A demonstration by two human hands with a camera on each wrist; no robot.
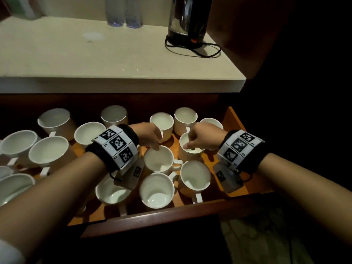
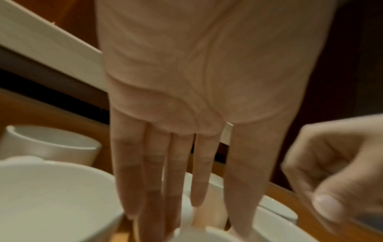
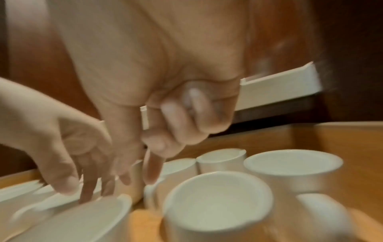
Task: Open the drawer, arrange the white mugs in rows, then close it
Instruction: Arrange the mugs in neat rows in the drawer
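Observation:
The wooden drawer (image 1: 152, 216) stands pulled out, holding several white mugs in loose order. My left hand (image 1: 158, 146) reaches into the middle with straight fingers, whose tips touch the far rim of one mug (image 1: 159, 162). The left wrist view shows those fingers (image 2: 153, 188) stretched down onto that mug's rim (image 2: 207, 235). My right hand (image 1: 189, 146) hovers over the neighbouring mug (image 1: 187, 156). In the right wrist view, three of its fingers are curled while thumb and index finger (image 3: 152, 173) point down beside this mug (image 3: 217, 204). Blur hides whether they grip anything.
More mugs (image 1: 49, 153) crowd the drawer's left side, and others stand along its back. Above is a pale countertop (image 1: 114, 58) with a black and steel kettle (image 1: 188, 20), its cord and two clear bottles (image 1: 123, 12). The drawer's right wall (image 1: 234, 128) lies close to my right wrist.

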